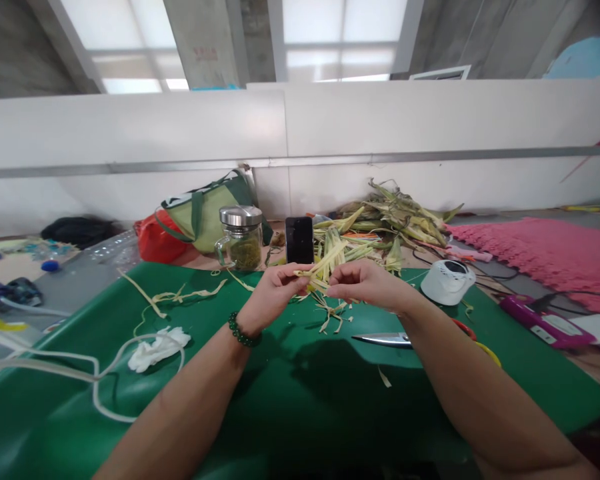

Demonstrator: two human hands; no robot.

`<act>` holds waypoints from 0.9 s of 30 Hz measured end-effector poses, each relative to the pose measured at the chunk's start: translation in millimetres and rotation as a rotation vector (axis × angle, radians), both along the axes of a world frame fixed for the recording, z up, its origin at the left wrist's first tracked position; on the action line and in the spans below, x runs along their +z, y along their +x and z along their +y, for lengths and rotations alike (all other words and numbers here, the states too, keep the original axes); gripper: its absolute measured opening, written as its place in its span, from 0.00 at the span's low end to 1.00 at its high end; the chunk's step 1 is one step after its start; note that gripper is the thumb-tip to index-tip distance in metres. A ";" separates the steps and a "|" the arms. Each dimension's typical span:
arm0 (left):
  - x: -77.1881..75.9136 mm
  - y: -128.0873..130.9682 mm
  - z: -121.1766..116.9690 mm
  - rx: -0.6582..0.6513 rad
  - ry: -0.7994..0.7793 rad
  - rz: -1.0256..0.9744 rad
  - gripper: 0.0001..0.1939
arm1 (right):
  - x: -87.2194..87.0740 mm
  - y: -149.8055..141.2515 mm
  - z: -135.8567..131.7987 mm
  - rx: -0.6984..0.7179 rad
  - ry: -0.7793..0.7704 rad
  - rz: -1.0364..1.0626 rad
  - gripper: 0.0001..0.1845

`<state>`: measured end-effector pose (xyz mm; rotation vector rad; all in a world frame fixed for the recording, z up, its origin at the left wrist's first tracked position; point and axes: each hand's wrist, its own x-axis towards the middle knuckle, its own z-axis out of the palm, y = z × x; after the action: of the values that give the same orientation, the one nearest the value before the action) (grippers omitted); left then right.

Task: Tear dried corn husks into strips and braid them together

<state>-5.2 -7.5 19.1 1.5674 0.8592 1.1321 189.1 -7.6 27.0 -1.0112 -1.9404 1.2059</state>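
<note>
Pale yellow corn husk strips [333, 259] fan up and to the right from my left hand [276, 293], whose thumb and fingers pinch their lower end. A green beaded bracelet [241, 331] circles that wrist. Close by on the right, my right hand [361, 281] is closed, with curled fingers and thumb together. A thin strip runs from the left fingers to its fingertips, where the grip is partly hidden. Below the hands, husk scraps [334, 313] lie on the green mat [290, 387]. Scissors [383, 340] rest under my right forearm, which covers part of their handles.
A phone [300, 241] stands upright behind my hands, beside a lidded glass jar [244, 243]. A husk pile [405, 217] lies at the back. To the right are a white roll [447, 283] and a purple power strip [547, 322]; to the left, white cable [97, 377] and crumpled tissue [157, 349].
</note>
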 end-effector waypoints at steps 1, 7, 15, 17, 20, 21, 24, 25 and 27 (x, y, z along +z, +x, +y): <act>0.4 -0.1 0.1 0.012 0.005 0.005 0.12 | 0.6 0.9 -1.0 -0.015 0.015 -0.004 0.11; -2.5 1.4 1.0 0.051 0.020 0.018 0.11 | 3.8 1.7 -9.9 0.049 0.149 -0.045 0.09; -13.6 10.5 1.6 0.051 0.006 -0.030 0.10 | -10.9 -13.4 -8.3 -0.383 0.689 -0.188 0.12; -14.6 12.6 0.7 0.039 -0.007 -0.046 0.10 | -13.6 -14.9 -4.6 -0.499 0.679 -0.248 0.13; -14.5 14.7 -0.6 0.029 -0.039 -0.076 0.09 | -13.1 -14.5 -0.8 -0.487 0.612 -0.226 0.16; -14.1 15.0 -0.9 0.029 -0.051 -0.082 0.09 | -12.4 -14.4 -0.4 -0.452 0.604 -0.177 0.17; -13.5 15.2 -1.6 0.037 -0.082 -0.091 0.09 | -11.9 -16.2 -1.5 -0.401 0.663 -0.025 0.17; -13.7 15.2 -1.7 0.042 -0.087 -0.093 0.09 | -12.7 -17.5 -2.7 -0.417 0.712 -0.007 0.16; -14.7 15.4 -1.9 0.053 -0.091 -0.091 0.10 | -15.7 -20.7 -6.3 -0.470 0.853 -0.054 0.16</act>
<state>10.2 -9.5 4.5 1.4156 0.8837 1.1761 168.4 -13.9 11.3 -0.9300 -1.8213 0.0508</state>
